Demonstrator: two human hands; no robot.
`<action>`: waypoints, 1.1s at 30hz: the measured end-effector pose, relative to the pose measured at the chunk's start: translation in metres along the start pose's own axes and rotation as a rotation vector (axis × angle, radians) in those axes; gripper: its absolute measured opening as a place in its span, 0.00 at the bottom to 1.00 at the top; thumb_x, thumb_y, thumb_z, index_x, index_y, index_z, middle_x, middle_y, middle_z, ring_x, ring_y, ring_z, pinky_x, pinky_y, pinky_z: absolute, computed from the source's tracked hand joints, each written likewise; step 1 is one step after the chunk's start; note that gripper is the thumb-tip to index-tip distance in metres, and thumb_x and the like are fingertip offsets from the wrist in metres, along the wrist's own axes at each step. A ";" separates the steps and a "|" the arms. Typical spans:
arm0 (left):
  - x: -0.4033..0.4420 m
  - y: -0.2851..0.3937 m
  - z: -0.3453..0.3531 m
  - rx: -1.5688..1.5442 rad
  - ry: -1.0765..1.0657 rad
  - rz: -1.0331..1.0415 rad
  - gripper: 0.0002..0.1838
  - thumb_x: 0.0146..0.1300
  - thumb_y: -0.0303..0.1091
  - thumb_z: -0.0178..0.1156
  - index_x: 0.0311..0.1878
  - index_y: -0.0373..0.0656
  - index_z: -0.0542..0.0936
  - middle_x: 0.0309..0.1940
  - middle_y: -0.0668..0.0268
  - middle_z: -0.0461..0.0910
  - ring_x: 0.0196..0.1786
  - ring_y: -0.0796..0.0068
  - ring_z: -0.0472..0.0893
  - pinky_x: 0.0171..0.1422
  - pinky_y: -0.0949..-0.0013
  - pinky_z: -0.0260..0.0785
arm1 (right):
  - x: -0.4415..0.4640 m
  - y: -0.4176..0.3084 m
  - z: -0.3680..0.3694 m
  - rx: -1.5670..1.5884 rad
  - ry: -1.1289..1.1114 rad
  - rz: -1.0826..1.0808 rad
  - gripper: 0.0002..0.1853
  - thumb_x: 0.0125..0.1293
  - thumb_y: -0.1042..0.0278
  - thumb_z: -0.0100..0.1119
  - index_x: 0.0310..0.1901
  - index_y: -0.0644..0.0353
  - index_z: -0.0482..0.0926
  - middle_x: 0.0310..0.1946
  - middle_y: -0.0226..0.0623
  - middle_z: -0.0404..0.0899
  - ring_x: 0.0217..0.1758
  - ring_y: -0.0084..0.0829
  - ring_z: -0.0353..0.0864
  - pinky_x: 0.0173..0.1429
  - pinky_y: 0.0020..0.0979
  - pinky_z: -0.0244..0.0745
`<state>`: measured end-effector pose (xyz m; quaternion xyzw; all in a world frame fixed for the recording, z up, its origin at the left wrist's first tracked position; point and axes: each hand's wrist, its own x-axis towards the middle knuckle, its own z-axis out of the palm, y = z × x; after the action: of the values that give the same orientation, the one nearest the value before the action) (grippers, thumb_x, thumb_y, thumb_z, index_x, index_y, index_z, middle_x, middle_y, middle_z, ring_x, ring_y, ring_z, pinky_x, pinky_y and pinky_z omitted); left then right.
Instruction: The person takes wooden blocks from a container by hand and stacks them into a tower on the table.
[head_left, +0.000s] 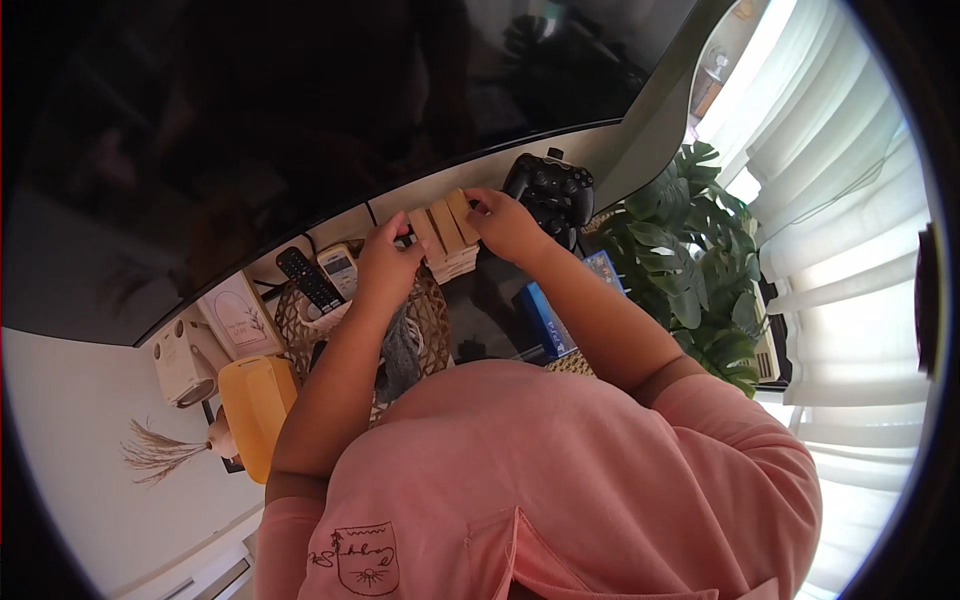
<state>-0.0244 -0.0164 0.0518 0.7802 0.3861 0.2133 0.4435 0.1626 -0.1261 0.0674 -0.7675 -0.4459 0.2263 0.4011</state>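
Observation:
A stack of pale wooden blocks (447, 232) stands on the dark surface below the big screen, its top row lying side by side. My left hand (388, 262) is at the stack's left side, thumb and fingers bent against the blocks there. On the other side, my right hand (505, 228) has its thumb and fingers closed on the right end block of the top row. Lower rows show beneath the top one on the side facing me. Where the fingertips meet the far side of the stack, they are partly hidden.
A large dark screen (330, 110) hangs close beyond my hands. Black game controllers (553, 190) stand right of the stack, near blue game cases (548, 318) and a leafy plant (675, 260). At left are remotes (310, 280), a woven mat (436, 320) and a yellow container (252, 400).

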 end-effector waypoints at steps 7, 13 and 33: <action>-0.005 0.009 0.002 -0.162 -0.035 -0.070 0.34 0.63 0.24 0.66 0.72 0.31 0.67 0.58 0.59 0.77 0.35 0.79 0.80 0.41 0.74 0.76 | -0.003 -0.007 -0.009 -0.013 -0.081 0.024 0.24 0.61 0.59 0.59 0.57 0.63 0.81 0.37 0.47 0.85 0.43 0.47 0.85 0.52 0.38 0.78; -0.008 0.015 0.001 -0.172 -0.028 -0.073 0.33 0.65 0.26 0.65 0.72 0.31 0.66 0.56 0.59 0.78 0.38 0.78 0.81 0.44 0.73 0.77 | -0.003 -0.006 -0.009 0.010 -0.114 0.049 0.25 0.61 0.58 0.59 0.57 0.63 0.81 0.36 0.47 0.85 0.42 0.46 0.86 0.50 0.38 0.78; -0.033 0.030 0.019 -1.318 -0.138 -0.057 0.54 0.68 0.76 0.38 0.81 0.52 0.27 0.83 0.54 0.28 0.84 0.60 0.34 0.84 0.57 0.23 | -0.013 0.010 0.016 1.005 -0.352 0.169 0.45 0.77 0.31 0.25 0.79 0.63 0.41 0.82 0.40 0.43 0.84 0.31 0.39 0.84 0.34 0.33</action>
<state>-0.0195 -0.0613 0.0678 0.3469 0.1662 0.3424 0.8572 0.1502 -0.1335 0.0501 -0.4648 -0.2799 0.5686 0.6184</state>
